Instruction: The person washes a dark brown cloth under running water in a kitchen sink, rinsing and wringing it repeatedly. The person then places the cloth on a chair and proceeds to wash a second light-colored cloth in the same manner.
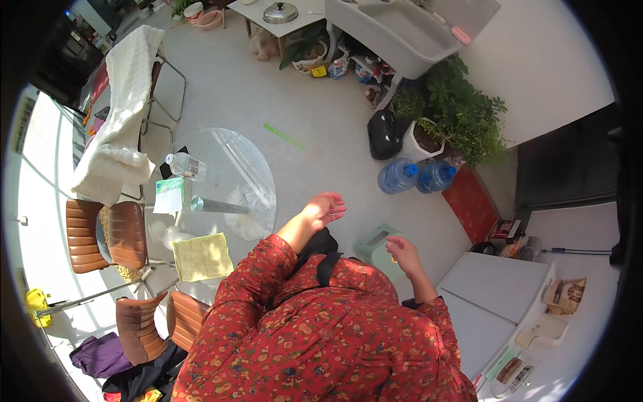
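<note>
My left hand point(325, 210) is held out in front of my body with its fingers loosely spread and nothing in it. To its left is a round glass table point(251, 151). On that table lie a yellow cloth point(203, 257), a tissue box point(170, 194), a clear plastic bottle point(187, 166) and a cylindrical tube point(218, 205). My right hand point(406, 255) hovers with bent fingers over a pale green bin point(369, 246) with a slot in its top. It seems to hold nothing; whether it touches the bin is unclear.
Two blue water jugs point(398, 176) stand by a potted plant point(427, 138) and a black bag point(384, 134). A white cabinet point(495, 281) is at my right. Brown padded chairs point(128, 235) and a towel-draped chair point(125, 90) flank the table. A green strip point(284, 136) lies on the floor.
</note>
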The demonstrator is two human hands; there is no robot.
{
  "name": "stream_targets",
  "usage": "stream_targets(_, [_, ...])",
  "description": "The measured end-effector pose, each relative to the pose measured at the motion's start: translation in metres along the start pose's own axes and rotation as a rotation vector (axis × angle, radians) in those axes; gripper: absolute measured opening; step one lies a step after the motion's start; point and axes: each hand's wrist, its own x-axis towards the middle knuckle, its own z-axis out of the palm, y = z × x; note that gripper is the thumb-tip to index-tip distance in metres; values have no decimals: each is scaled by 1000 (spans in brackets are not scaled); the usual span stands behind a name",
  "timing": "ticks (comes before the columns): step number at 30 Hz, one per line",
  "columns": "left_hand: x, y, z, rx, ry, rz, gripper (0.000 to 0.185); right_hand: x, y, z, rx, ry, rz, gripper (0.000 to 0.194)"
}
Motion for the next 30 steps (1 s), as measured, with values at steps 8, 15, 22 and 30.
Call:
stream_targets(8, [75, 95, -12, -232, 94, 50, 17, 107, -89, -51, -66, 20, -103, 32])
stream_targets(15, [123, 164, -18, -387, 264, 10, 17, 205, -136, -99, -70, -82, -4, 32])
stream_targets(22, [197, 260, -16, -454, 439, 70, 13, 348, -218, -154, -69, -36, -159, 32])
stream_targets(30, [266, 387, 40, -345, 385, 159, 20, 467, -346, -185, -3, -140, -240, 28])
